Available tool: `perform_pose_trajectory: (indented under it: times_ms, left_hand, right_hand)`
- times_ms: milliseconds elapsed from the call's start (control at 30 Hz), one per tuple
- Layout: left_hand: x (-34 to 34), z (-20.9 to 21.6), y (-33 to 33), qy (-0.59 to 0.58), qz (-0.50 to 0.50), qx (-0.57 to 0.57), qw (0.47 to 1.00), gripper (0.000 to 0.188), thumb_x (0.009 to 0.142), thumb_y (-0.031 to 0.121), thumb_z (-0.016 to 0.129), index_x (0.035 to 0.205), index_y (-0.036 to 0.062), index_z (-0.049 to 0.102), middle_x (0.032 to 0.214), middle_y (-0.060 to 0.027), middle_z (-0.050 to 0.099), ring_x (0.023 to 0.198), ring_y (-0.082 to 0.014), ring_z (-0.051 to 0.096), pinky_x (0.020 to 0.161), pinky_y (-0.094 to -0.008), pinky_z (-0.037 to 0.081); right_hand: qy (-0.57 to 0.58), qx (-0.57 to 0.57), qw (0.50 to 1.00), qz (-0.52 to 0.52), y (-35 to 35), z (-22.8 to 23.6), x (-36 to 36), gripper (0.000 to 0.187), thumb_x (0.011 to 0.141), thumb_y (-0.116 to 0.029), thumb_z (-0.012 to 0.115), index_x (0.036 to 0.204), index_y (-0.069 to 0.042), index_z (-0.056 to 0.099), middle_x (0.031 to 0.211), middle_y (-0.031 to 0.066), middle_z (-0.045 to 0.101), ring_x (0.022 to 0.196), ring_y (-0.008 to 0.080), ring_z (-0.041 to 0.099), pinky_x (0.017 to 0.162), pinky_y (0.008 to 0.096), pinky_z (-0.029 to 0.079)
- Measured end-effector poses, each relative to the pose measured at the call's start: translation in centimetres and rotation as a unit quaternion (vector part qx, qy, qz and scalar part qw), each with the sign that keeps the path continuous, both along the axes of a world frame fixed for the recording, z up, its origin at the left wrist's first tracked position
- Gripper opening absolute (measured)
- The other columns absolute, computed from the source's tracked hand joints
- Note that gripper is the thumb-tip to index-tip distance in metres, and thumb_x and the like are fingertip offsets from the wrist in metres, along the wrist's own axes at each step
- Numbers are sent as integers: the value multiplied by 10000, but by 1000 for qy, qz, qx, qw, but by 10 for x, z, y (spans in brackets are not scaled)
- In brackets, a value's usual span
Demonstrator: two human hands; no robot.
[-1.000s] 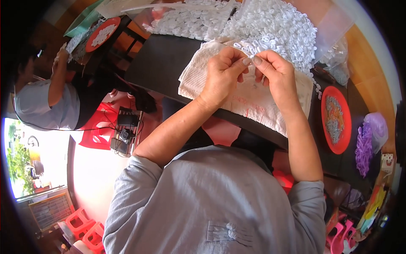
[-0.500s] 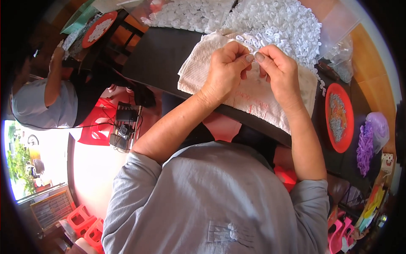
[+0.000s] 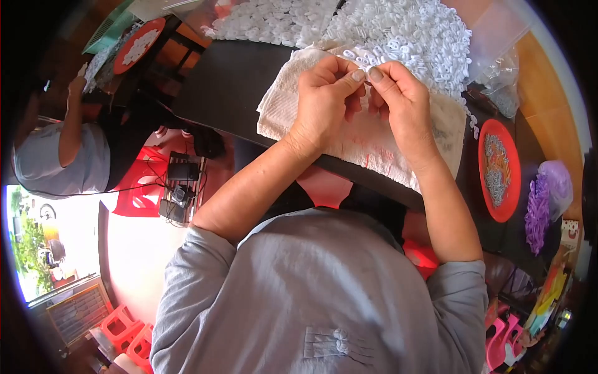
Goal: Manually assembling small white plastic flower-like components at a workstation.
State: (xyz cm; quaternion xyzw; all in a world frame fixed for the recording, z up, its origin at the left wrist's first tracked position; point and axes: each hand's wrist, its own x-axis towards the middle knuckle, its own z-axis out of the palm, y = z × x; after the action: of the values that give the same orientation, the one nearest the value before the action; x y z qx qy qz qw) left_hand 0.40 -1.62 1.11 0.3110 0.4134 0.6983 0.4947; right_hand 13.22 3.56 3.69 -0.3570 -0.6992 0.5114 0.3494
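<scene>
My left hand (image 3: 327, 100) and my right hand (image 3: 402, 103) meet above a folded cream towel (image 3: 283, 109), thumbs and fingertips pinched together. A small white piece shows between the fingertips; most of it is covered, so its exact kind cannot be made out. Just beyond the fingers, a few small white plastic pieces (image 3: 393, 45) lie at the towel's far edge. They border a big heap of similar white oval plastic pieces (image 3: 430, 37).
To the right stands a red oval tray (image 3: 483, 187) of small grey metal parts, beside a purple bundle (image 3: 537, 218). A clear bag (image 3: 503, 87) lies behind it. The dark table (image 3: 218, 87) extends left, where another person (image 3: 68, 149) works near a red plate (image 3: 118, 62).
Both hands stay pinched together and shift only slightly, with the fingertips turning a little. The whole view has moved a touch. At the left, the other person's arm has changed position.
</scene>
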Motion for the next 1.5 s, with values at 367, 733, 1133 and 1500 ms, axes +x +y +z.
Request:
perform_pose_trajectory:
  times_ms: [367, 733, 1133, 1500]
  left_hand:
    - [-1, 5, -4, 29, -58, 24, 998, 121, 893, 106, 626, 863, -8, 599, 707, -67, 614, 521, -116, 540, 432, -229, 396]
    - [-1, 5, -6, 68, -31, 6, 997, 109, 869, 97, 593, 855, -12, 597, 686, -63, 590, 505, -113, 516, 425, -225, 381]
    - [0, 6, -6, 57, -24, 3, 998, 113, 855, 105, 589, 844, -7, 582, 668, -53, 572, 488, -112, 504, 421, -224, 376]
    - [-3, 5, -4, 64, -19, -35, 997, 110, 830, 106, 596, 801, 1, 585, 645, -40, 561, 491, -99, 496, 425, -233, 375]
  right_hand:
    - [33, -59, 991, 112, 20, 12, 23, 195, 924, -232, 588, 858, -50, 616, 615, -38, 495, 552, 62, 498, 490, 192, 328]
    - [-13, 10, 998, 57, 9, 15, 21, 188, 927, -235, 576, 884, -56, 614, 636, -32, 509, 547, 44, 492, 469, 181, 328]
    - [-21, 20, 1000, 10, 9, 17, 16, 152, 934, -204, 571, 890, -64, 610, 667, -33, 540, 572, 36, 502, 479, 180, 332]
    - [-80, 104, 991, 17, 15, 15, 23, 77, 891, -67, 576, 948, -33, 614, 716, -37, 542, 645, 42, 476, 573, 201, 381]
